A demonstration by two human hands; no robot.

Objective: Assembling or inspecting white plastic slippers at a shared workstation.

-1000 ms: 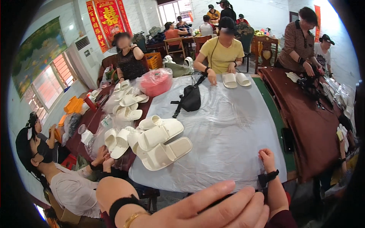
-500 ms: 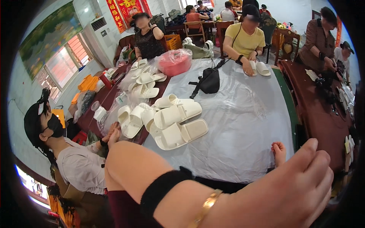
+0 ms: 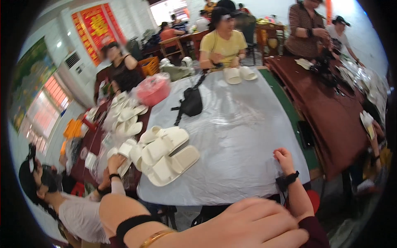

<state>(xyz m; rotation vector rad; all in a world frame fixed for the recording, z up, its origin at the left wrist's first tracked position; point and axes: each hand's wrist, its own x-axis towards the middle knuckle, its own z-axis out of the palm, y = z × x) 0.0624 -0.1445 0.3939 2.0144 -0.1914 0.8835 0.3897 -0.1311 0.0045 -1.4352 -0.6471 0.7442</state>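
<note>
My left hand (image 3: 260, 225) is close before the camera at the lower edge, back upward, its fingers loosely bent together. No object shows in it; its palm is hidden. A black band and a gold bracelet (image 3: 157, 237) circle that forearm. Over the table's near right part hovers my right hand (image 3: 283, 160), curled into a loose fist with nothing visible in it. A black strap with a small dark device (image 3: 286, 180) sits on its wrist. Cream slippers (image 3: 161, 155) are piled on the table's left side, apart from both hands.
A translucent plastic sheet covers the table (image 3: 231, 153). On it lie a black waist bag (image 3: 192, 101) and a pink plastic-wrapped bundle (image 3: 153, 89). At left, a person's hand (image 3: 115, 162) touches slippers. Across, a yellow-shirted person faces a slipper pair (image 3: 240, 75). A brown-covered table (image 3: 318, 111) stands right.
The view has swung right, so the table appears further left. My left hand has come lower and leftward in view. More of my right forearm shows. The left-hand person's hand now touches slippers.
</note>
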